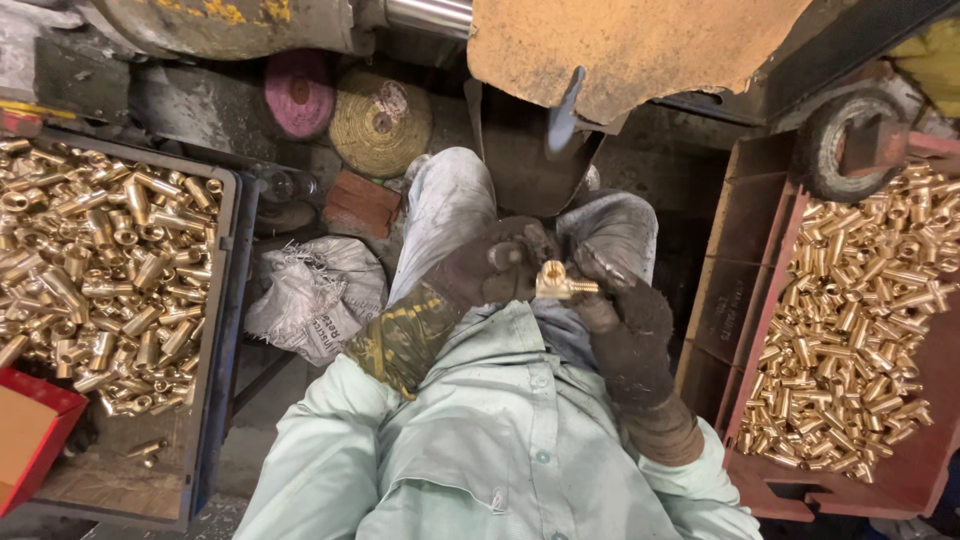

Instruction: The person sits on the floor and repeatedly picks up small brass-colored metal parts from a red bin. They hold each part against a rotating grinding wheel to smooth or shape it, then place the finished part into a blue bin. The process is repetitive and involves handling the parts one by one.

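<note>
Both gloved hands met over the lap, the left hand [492,268] and right hand [612,290] each pinching the same brass fitting [560,282], a small threaded piece held up between the knees just below the buffing machine's dusty guard [630,45]. A blue tray [222,330] piled with brass parts [95,270] sat off to the left and a red bin [760,330] full of the same stuff on the right. A white sack [315,295] lay on the floor by the left knee, with two buffing wheels [380,122] further back.

Metal polishing workshop: grimy buffing wheels [345,110] ahead of the hands, crates of brass fittings [100,260] on both sides.
</note>
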